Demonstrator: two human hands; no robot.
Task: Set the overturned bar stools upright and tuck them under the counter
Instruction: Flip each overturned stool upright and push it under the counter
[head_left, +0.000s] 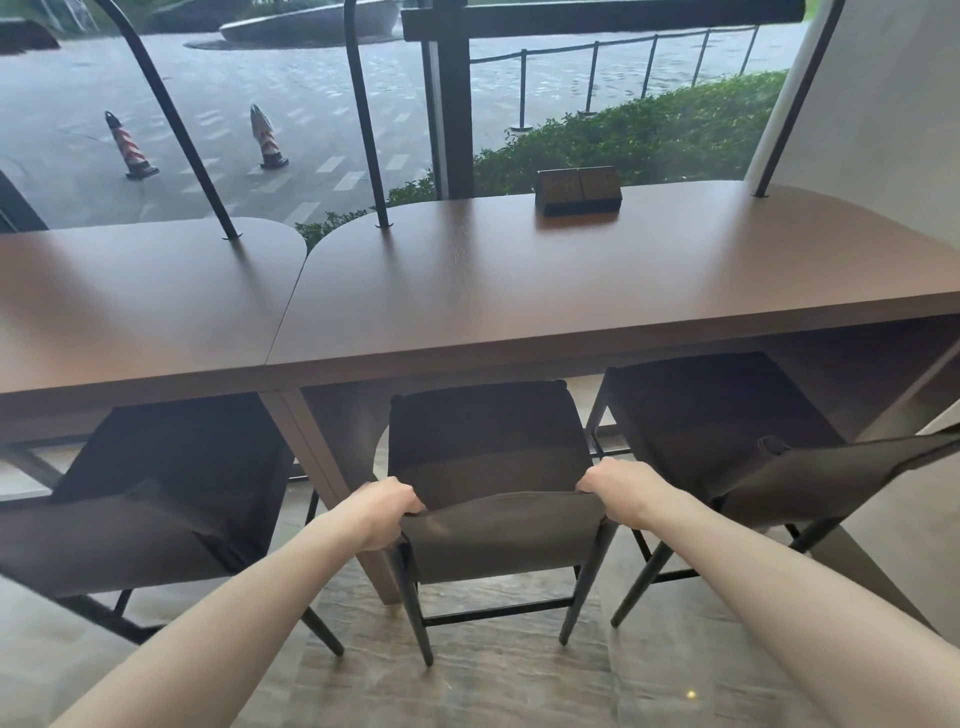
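I get soft grey daylight through the window (311, 130) ahead; it puts a pale sheen on the counter (467, 291) and leaves the space beneath it dim. Straight lines bow near the edges, and the left side looks smeared

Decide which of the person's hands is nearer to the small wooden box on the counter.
Right. The right hand grips the middle stool's backrest at its right corner, almost below the wooden box. The left hand has its grip on the left corner, farther to the side.
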